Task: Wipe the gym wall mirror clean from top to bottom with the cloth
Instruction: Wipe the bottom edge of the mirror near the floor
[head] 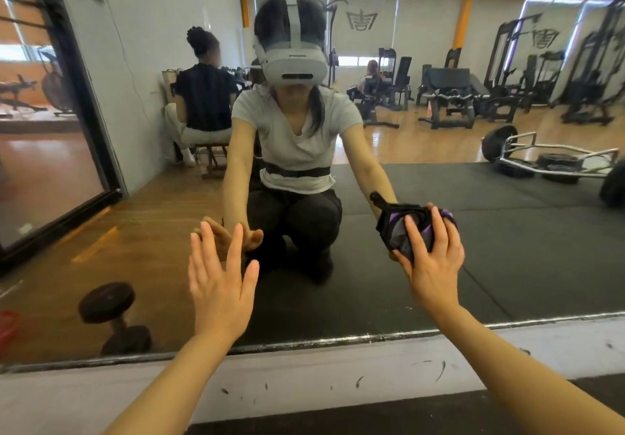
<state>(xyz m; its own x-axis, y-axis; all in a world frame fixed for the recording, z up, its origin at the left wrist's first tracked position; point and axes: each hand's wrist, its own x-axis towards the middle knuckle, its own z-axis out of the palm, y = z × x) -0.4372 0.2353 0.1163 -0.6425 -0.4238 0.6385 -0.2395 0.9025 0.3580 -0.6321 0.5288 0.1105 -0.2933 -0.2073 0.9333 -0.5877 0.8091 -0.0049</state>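
Both hands at mirror (pixel 439 150) lower edge: left hand (pixel 220 285) flat, fingers straight; right hand (pixel 431 258) gripped bunched cloth (pixel 404 231) against glass. Judged soft, light; best held wadded.

Floor (pixel 389 421): a dark strip ran at the bottom edge, below a pale wall base (pixel 304 367) marked with black scuffs. In the mirror's reflection the floor was part wood boards (pixel 142 231), part black rubber mat (pixel 524 248). On the boards stood one dumbbell (pixel 113 316), upright on one end. On the mat lay a trap bar (pixel 554 160) loaded with a plate (pixel 499 143). Weight machines (pixel 449 99) stood on the wood further back.
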